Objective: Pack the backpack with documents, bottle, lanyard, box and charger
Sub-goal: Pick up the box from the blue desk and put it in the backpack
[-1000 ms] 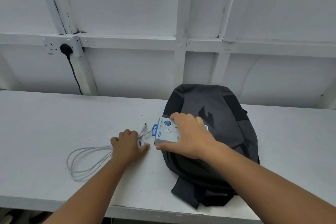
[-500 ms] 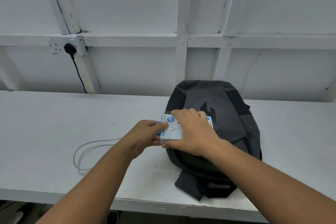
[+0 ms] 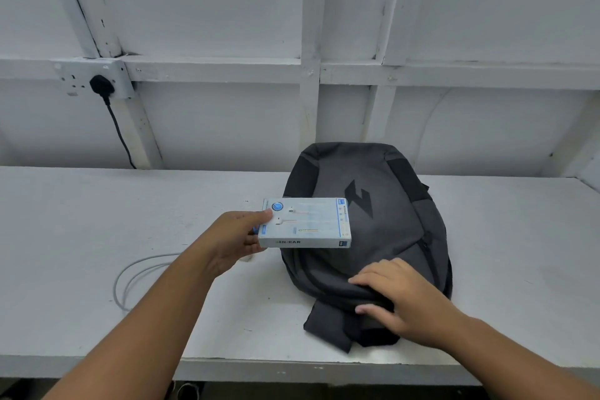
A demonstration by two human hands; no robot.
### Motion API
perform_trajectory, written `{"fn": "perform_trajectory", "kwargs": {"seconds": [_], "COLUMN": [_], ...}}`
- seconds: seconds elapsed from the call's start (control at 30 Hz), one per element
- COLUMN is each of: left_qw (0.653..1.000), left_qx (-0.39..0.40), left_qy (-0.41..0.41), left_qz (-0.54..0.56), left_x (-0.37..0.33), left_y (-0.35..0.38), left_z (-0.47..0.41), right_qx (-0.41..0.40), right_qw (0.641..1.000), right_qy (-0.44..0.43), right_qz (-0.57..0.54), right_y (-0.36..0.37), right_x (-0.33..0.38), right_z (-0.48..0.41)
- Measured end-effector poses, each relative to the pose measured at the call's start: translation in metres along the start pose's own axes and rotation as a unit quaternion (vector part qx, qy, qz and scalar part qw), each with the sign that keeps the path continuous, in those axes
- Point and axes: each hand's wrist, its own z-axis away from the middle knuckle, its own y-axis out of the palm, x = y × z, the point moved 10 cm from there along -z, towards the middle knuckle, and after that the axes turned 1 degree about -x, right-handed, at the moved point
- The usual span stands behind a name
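Observation:
A dark grey backpack [image 3: 383, 230] lies flat on the white table [image 3: 97, 221], logo side up. My left hand [image 3: 237, 237] grips the left end of a light blue earphone box [image 3: 308, 224] and holds it level just above the backpack's left edge. My right hand [image 3: 399, 295] rests on the backpack's near end, fingers curled over the dark fabric there. A white charger cable [image 3: 136, 276] lies looped on the table to the left, partly hidden by my left forearm. I cannot see any documents, bottle or lanyard.
A white wall socket [image 3: 91, 78] with a black plug and cord sits on the wall at the back left. The table's front edge [image 3: 292, 367] runs close below my forearms. White wooden framing forms the wall behind the backpack.
My left hand left the cable and took the box by its left end. My right hand let go of the box and moved down onto the backpack's near end.

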Motion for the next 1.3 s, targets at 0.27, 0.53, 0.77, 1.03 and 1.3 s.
{"fn": "perform_trajectory", "kwargs": {"seconds": [0.27,0.53,0.77,1.03,1.3], "left_qw": [0.998,0.970,0.644,0.612,0.665], "left_qx": [0.027,-0.089,-0.127,-0.055,-0.023], "left_qy": [0.051,0.189,0.559,0.377,0.278], "left_qz": [0.001,-0.123,-0.506,-0.693,-0.693], "left_x": [-0.018,-0.036,-0.048,-0.016,-0.029], "left_y": [-0.014,-0.001,0.098,0.139,0.161], "left_z": [0.056,0.074,0.089,-0.010,-0.045], "right_qx": [-0.065,-0.104,-0.156,-0.176,-0.155], "right_qw": [0.991,0.986,0.978,0.976,0.980], "right_qy": [0.086,0.111,0.124,0.102,0.090], "right_qz": [-0.078,-0.061,-0.061,-0.078,-0.090], "right_y": [-0.081,-0.193,-0.218,-0.212,-0.196], "right_x": [-0.029,-0.045,-0.053,-0.037,-0.023], "right_z": [-0.063,-0.137,-0.150,-0.128,-0.106]}}
